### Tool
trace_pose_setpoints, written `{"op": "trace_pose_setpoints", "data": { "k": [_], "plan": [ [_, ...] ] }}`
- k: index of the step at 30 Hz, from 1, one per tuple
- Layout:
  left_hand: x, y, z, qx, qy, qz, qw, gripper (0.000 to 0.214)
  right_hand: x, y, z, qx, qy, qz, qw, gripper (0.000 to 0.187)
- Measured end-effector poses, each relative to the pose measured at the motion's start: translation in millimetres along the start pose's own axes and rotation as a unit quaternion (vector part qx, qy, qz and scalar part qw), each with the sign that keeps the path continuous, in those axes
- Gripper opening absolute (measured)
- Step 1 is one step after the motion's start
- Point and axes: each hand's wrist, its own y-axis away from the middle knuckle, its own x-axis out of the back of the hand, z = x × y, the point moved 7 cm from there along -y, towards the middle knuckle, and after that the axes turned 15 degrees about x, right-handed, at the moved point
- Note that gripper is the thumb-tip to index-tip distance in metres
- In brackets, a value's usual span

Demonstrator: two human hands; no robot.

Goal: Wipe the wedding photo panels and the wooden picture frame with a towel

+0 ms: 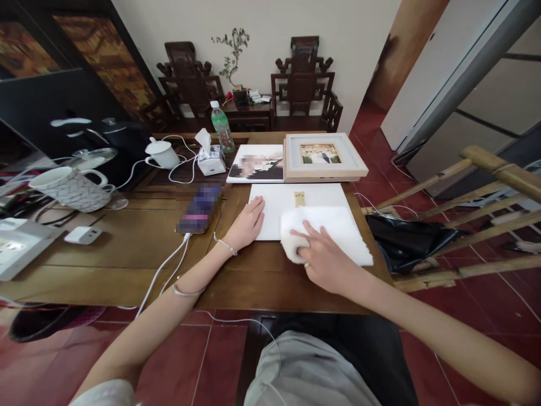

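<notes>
A flat white board (270, 217) lies on the table in front of me. My left hand (248, 223) rests flat on its left edge, fingers stretched out and holding nothing. My right hand (323, 254) is on a fluffy white cloth (338, 225), some fingers extended over it and others curled at its folded left edge. That cloth covers the right part of the board. Just beyond it, a small tan bear-shaped piece (299, 198) shows on the board. Behind the board are a photo print panel (256, 163) and a framed photo (325, 155) on a pale wooden box.
Left of the board lies a phone (199, 210) with a white cable. Farther left stand a tissue box (211, 160), a bottle (222, 128), a lidded cup (163, 153), a patterned mug (74, 186) and a power strip (19, 245). A bamboo chair (465, 186) stands at the right.
</notes>
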Motion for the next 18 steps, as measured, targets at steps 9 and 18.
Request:
{"op": "trace_pose_setpoints", "data": {
  "k": [9,18],
  "plan": [
    [-0.2,0,-3,0.006,-0.003,-0.011,1.000,0.048,13,-81,74,-0.087,0.075,0.051,0.992,0.047],
    [-0.2,0,-3,-0.007,-0.008,-0.002,1.000,0.048,-14,-57,1,0.005,0.099,0.013,0.995,0.040]
  ]
}}
